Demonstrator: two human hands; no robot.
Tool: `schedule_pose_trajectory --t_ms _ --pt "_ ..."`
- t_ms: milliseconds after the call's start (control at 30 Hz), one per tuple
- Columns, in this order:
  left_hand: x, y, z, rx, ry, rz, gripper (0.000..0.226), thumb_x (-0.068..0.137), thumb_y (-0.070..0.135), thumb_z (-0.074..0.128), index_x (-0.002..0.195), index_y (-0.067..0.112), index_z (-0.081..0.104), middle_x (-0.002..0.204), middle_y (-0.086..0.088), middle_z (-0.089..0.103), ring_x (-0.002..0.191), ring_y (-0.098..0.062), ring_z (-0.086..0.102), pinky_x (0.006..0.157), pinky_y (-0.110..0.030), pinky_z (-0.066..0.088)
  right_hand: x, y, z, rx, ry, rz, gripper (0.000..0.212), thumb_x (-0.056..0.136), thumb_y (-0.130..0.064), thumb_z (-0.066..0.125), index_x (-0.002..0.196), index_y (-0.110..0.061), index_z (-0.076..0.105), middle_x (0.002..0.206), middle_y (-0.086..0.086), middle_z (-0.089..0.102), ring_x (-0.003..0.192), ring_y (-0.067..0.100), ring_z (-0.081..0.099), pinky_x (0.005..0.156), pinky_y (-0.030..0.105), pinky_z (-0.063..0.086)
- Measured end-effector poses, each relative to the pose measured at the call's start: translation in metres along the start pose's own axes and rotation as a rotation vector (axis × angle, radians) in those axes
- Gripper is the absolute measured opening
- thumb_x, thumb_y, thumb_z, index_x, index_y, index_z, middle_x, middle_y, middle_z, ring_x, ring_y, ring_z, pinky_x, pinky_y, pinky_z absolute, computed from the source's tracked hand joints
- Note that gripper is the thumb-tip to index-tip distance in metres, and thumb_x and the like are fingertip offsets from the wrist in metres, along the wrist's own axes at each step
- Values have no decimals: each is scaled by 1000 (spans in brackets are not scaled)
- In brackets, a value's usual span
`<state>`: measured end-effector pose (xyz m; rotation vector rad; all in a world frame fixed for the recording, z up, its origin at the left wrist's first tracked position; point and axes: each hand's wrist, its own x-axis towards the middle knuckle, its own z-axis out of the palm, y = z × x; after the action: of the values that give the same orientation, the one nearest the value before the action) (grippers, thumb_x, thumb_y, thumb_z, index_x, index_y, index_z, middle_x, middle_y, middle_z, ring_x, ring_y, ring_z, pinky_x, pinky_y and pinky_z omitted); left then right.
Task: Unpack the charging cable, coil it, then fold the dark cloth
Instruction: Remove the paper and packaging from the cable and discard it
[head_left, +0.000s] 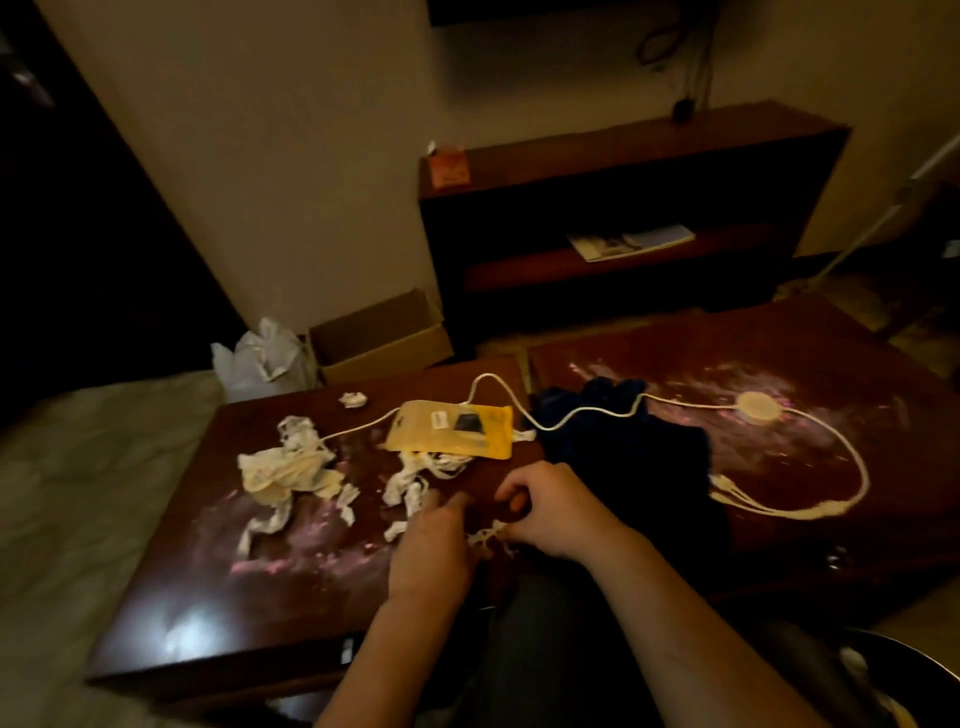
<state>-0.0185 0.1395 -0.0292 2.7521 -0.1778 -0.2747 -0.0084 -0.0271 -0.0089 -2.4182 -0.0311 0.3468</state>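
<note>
Cable out of its pack, not yet coiled; hands busy with wrapping litter.
Charging cable (597, 413) lies slack across the table (311, 597), past the yellow pouch (449, 431) and over the dark cloth (623, 457). Left hand (431, 551): fingers roughly straight, tips at the table. Right hand (550, 514): fingers curled, apparently pinching a white scrap (491, 535). Judgement: drop the scrap, take one cable end, wind loose even loops, lifting it clear of the cloth.

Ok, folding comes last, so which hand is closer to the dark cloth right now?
Right. The right hand is at the near-left edge of the dark cloth; the left hand is further left, over the table among paper scraps.
</note>
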Motion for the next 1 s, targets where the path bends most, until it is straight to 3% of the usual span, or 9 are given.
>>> schedule_pose_trajectory --t_ms 67,133,233,300,367,500,700,867,1000 --pt "-5 -16 -1 -26 19 2 50 85 32 77 131 32 57 130 5 45 112 -15 59 97 -30 52 11 -15 18 -62 -39 -16 51 69 -30 90 117 -29 71 112 -6 64 100 10 62 87 26 55" --pt "-7 -30 -4 -93 38 -7 26 90 22 72 113 29 65 118 10 49 101 -8 57 90 -19 49 21 -28 33 -78 -60 -38 53 70 -30 91 119 -28 70 116 -7 59 101 11 60 84 25 54" --pt "-1 -41 -7 -196 85 -6 19 93 11 66 89 29 68 94 12 63 85 -4 60 76 -11 45 29 -36 44 -57 -79 -45 30 74 -26 88 101 -30 75 103 -8 63 89 8 62 74 22 53" --pt "2 -38 -8 -253 81 2 23 94 10 65 89 33 67 90 12 66 83 -2 62 74 -9 46 30 -35 47 -46 -35 -41 8 79 -26 82 84 -26 75 88 -7 67 77 7 65 67 23 56" --pt "3 -30 -8 -300 91 23 28 94 7 64 90 35 66 89 12 66 80 1 62 72 -7 46 29 -34 48 -39 29 -12 8 83 -24 76 75 -22 75 77 -4 68 68 11 66 65 30 60" --pt "6 7 -11 -453 135 74 37 90 -7 57 88 27 71 84 10 70 81 4 64 72 -12 52 14 -19 23 4 176 86 9 80 -24 76 72 -19 76 68 -2 67 63 16 66 60 34 60" --pt "19 103 -11 -483 108 230 39 81 -10 55 81 26 71 73 7 71 69 0 65 66 -19 55 -37 30 -59 95 350 174 19 80 -21 77 62 -16 74 60 6 66 61 22 62 49 25 39" --pt "14 190 30 -381 -118 365 24 82 3 69 80 27 67 66 2 72 59 -4 68 67 -29 61 -105 90 -92 69 387 463 11 80 -17 74 69 -14 75 72 6 69 68 22 65 58 32 50" --pt "-2 261 65 -293 -281 511 28 80 -1 63 82 28 67 76 -2 71 70 -17 70 68 -30 58 -152 145 -111 -45 303 693 21 90 -7 60 72 -15 53 82 4 55 76 25 54 65 30 41"
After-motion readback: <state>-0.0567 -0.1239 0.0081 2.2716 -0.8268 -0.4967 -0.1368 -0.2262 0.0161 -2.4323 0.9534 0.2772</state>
